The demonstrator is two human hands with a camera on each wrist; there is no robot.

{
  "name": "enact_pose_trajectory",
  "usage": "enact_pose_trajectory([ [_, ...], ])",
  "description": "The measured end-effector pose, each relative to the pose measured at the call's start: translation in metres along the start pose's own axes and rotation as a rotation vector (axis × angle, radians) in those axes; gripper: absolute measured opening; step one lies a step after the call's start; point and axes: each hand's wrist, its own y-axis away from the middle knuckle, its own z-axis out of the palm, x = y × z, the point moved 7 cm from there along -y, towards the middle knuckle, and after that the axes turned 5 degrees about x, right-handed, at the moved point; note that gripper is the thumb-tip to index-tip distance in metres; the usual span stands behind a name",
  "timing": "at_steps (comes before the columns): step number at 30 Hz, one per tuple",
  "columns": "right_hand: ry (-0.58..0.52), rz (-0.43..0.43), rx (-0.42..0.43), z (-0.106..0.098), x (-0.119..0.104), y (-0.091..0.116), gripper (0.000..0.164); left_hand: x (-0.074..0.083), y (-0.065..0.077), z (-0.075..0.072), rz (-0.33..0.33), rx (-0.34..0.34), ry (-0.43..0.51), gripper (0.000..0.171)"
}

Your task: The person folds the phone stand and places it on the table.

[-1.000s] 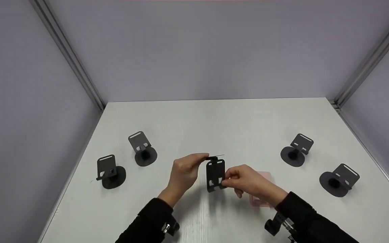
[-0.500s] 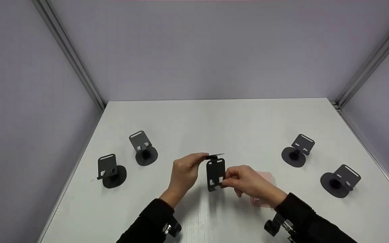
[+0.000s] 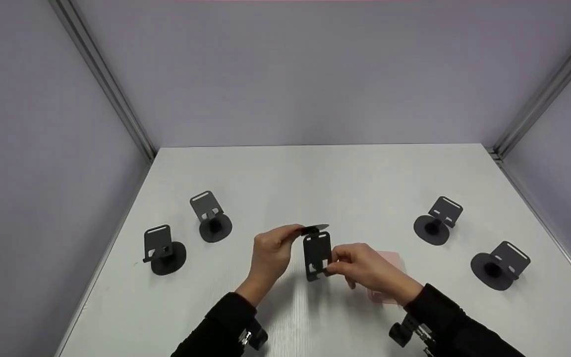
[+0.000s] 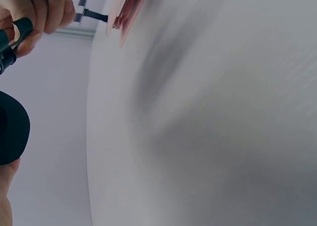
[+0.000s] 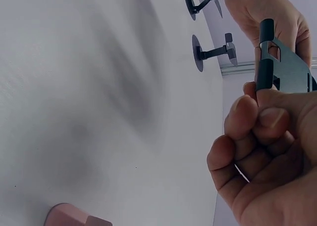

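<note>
A black phone stand (image 3: 317, 248) is held up off the table in front of me, its slotted plate hanging below its round base (image 4: 12, 129). My left hand (image 3: 271, 252) pinches the base at its edge, at the top of the stand. At the plate's lower end, my right hand (image 3: 362, 267) pinches the right side near the lip between thumb and fingers. In the right wrist view the two dark padded lips of the plate (image 5: 292, 70) stand just above the right fingers.
Two black phone stands (image 3: 165, 250) (image 3: 211, 218) stand on the left of the white table (image 3: 285, 188). Two more stands (image 3: 436, 220) (image 3: 499, 265) are on the right. A pink stand (image 3: 389, 258) lies partly under my right forearm. Grey panels (image 3: 285, 74) close off the back and sides.
The round base has tilted within my left hand, so more of its flat face shows at the top. Both hands stay almost in the same place, still holding the phone stand.
</note>
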Motion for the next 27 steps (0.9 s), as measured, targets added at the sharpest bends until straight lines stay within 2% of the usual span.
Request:
enact_pose_trajectory([
  [10,0.025,-0.026,0.03,-0.0019,-0.0034,-0.0002,0.016,-0.0053,0.001,0.0027,-0.127,-0.027,0.09,0.009],
  [16,0.023,-0.04,0.055,-0.0009,-0.0034,-0.0003,0.016,-0.0087,0.0044,0.005,-0.209,-0.044,0.175,0.011],
  [23,0.051,-0.049,0.09,-0.0006,-0.003,-0.0011,0.017,-0.0096,0.0056,0.0067,-0.262,-0.053,0.244,0.01],
  [27,0.07,-0.06,0.108,-0.0003,-0.0033,-0.002,0.016,-0.0103,0.0056,0.0083,-0.316,-0.075,0.265,0.01],
])
